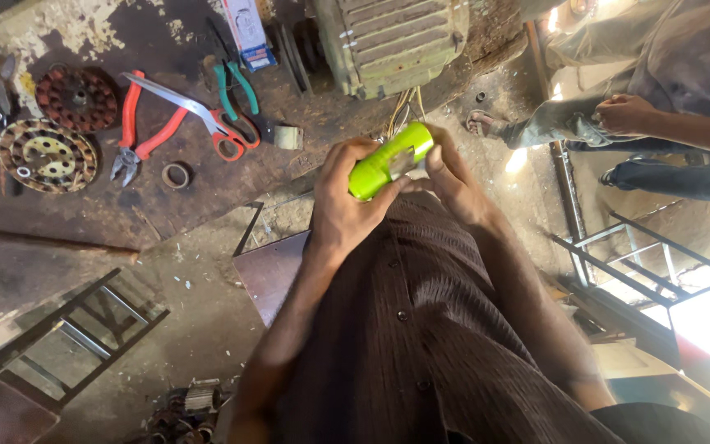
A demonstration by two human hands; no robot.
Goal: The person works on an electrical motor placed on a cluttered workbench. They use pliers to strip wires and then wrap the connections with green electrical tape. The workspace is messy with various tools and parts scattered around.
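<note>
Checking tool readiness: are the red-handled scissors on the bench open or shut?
Open: the red-handled scissors lie with handles and blades spread apart.

Beyond the hands, a grey motor housing (392, 37) is blocking the way forward, its wires (403, 111) trailing down. Orange pliers (137, 131), scissors (199, 115) and green-handled pliers (236, 99) are crowding the bench (84, 230) to one side. A bare strip is lying open around the tape roll (176, 174).
</note>
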